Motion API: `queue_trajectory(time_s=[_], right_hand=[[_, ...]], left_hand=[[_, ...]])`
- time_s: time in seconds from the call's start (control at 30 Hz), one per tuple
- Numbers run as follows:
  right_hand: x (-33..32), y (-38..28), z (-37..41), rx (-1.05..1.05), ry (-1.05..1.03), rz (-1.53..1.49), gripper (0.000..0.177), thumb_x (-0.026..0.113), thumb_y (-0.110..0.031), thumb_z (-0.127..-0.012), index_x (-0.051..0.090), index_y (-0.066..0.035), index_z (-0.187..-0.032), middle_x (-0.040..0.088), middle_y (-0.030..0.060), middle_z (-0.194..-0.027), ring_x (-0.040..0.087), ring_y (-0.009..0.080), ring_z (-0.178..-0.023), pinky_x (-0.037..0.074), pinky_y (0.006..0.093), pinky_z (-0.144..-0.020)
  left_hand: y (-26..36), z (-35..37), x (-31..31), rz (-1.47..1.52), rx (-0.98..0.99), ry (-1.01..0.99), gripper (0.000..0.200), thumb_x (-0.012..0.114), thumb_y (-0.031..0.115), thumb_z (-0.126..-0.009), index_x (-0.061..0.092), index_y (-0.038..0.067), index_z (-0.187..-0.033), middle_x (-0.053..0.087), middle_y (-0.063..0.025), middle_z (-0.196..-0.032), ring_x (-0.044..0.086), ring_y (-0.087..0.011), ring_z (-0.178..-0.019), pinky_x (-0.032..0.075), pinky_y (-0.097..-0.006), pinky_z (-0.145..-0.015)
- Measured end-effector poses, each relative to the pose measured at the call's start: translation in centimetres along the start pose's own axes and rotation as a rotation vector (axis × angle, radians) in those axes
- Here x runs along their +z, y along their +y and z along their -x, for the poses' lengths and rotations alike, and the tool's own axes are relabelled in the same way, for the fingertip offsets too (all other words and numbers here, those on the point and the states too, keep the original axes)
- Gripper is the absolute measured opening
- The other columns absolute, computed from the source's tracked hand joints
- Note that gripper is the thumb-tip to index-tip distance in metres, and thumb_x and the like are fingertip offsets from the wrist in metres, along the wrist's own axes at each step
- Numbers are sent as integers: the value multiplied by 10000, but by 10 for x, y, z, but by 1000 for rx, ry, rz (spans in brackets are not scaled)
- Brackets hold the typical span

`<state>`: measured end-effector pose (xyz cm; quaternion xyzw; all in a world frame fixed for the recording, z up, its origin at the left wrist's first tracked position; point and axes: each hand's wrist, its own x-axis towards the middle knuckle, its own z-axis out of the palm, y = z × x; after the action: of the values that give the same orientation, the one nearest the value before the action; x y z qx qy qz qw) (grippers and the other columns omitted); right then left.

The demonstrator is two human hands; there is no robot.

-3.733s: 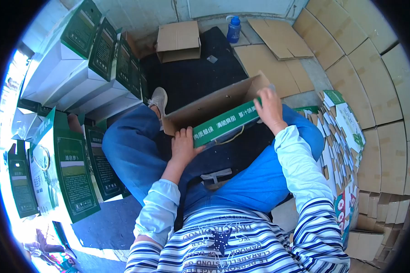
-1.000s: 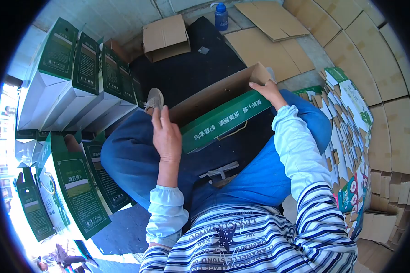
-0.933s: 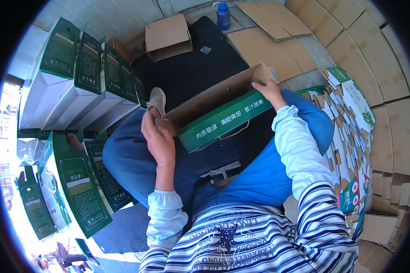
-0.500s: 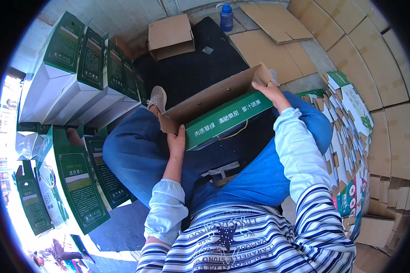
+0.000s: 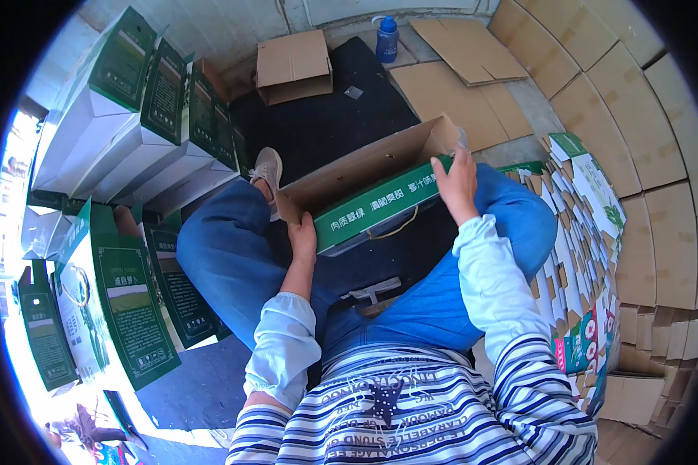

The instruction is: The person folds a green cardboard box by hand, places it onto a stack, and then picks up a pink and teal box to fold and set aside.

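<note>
A green box (image 5: 380, 206) with white lettering lies on its side between my knees, its brown inside showing and a cord handle on the face toward me. My left hand (image 5: 303, 235) grips its left end, thumb on the green panel and the fingers partly hidden. At the right end, my right hand (image 5: 459, 186) holds the corner, its fingers over the rim and the green edge. Both forearms have light blue sleeve covers.
Green and white boxes (image 5: 132, 310) stand at the left. A brown carton (image 5: 293, 66), a blue bottle (image 5: 386, 40) and flat cardboard (image 5: 465, 50) lie ahead. Stacked cartons (image 5: 620, 116) and folded card pieces (image 5: 570, 232) fill the right. A person (image 5: 93, 426) shows at lower left.
My right hand has shifted on the right end, from the inner corner to over the rim, its fingers now bent. The box has tilted slightly. My left hand stays at the left end.
</note>
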<state>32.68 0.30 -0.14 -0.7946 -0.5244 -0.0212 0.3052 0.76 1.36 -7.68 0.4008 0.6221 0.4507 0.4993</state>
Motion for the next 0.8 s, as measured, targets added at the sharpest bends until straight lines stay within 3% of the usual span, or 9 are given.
queue_trajectory(time_s=[0.1, 0.2, 0.3, 0.33, 0.43, 0.57, 0.67, 0.7, 0.8], right_hand=[[-26, -51, 38, -362, -110, -68, 501, 664, -254, -770, 489, -2, -1167, 516, 199, -1129, 479, 361, -1075, 395, 432, -925], [-21, -96, 86, -471, -316, -133, 557, 691, -239, -727, 483, 10, -1179, 474, 198, -1193, 456, 363, -1110, 383, 426, -949], [-4, -134, 125, -634, -511, -101, 671, 725, -247, -671, 463, 23, -1226, 416, 220, -1280, 389, 368, -1207, 316, 442, -1018], [7, -142, 134, -655, -475, -91, 680, 719, -245, -656, 464, 31, -1223, 421, 228, -1276, 383, 368, -1216, 298, 456, -1027], [34, -165, 145, -607, -432, -16, 660, 669, -237, -673, 461, 37, -1237, 413, 238, -1299, 356, 372, -1247, 252, 493, -1049], [67, -171, 151, -570, -290, 98, 559, 572, -225, -740, 474, 24, -1231, 460, 220, -1244, 372, 366, -1229, 222, 533, -1050], [66, -177, 142, -543, -406, 104, 495, 541, -233, -766, 508, -13, -1208, 501, 180, -1169, 413, 341, -1181, 195, 528, -1062], [65, -180, 138, -537, -459, 163, 478, 538, -240, -769, 520, -26, -1197, 511, 166, -1146, 425, 331, -1164, 189, 520, -1065], [63, -189, 126, -536, -614, 267, 423, 527, -263, -781, 559, -67, -1154, 538, 128, -1107, 457, 297, -1125, 172, 495, -1072]], left_hand=[[2, -1, 3, -38, 26, 35, 398, 437, 138, -916, 428, -5, -1288, 504, -123, -1251, 483, -235, -1133, 359, -320, -951], [-3, -3, -1, -109, 45, 47, 388, 426, 142, -918, 436, -7, -1275, 511, -127, -1233, 483, -237, -1122, 358, -327, -949], [-25, -8, -2, 94, 70, 24, 390, 429, 154, -913, 440, -7, -1268, 512, -133, -1220, 479, -236, -1117, 356, -331, -947], [-27, -7, 0, 59, 115, 68, 384, 438, 154, -902, 456, -7, -1250, 533, -137, -1186, 500, -236, -1084, 381, -331, -922], [-27, -6, 2, -114, 132, 82, 377, 422, 174, -878, 521, -55, -1160, 595, -200, -1102, 561, -354, -1032, 416, -380, -877], [-1, 3, -2, -69, 28, 16, 390, 447, 218, -859, 549, -63, -1110, 622, -208, -1022, 593, -344, -961, 437, -393, -829], [34, 21, -1, -46, -66, -27, 402, 463, 241, -853, 559, -62, -1099, 625, -207, -1009, 599, -296, -955, 440, -386, -824], [22, 11, -6, -132, -66, -71, 446, 461, 250, -859, 509, -49, -1187, 611, -201, -1046, 590, -284, -979, 445, -364, -836], [5, 13, -7, 25, 9, -189, 545, 463, 281, -868, 385, -2, -1327, 502, -190, -1238, 496, -259, -1133, 376, -325, -955]])
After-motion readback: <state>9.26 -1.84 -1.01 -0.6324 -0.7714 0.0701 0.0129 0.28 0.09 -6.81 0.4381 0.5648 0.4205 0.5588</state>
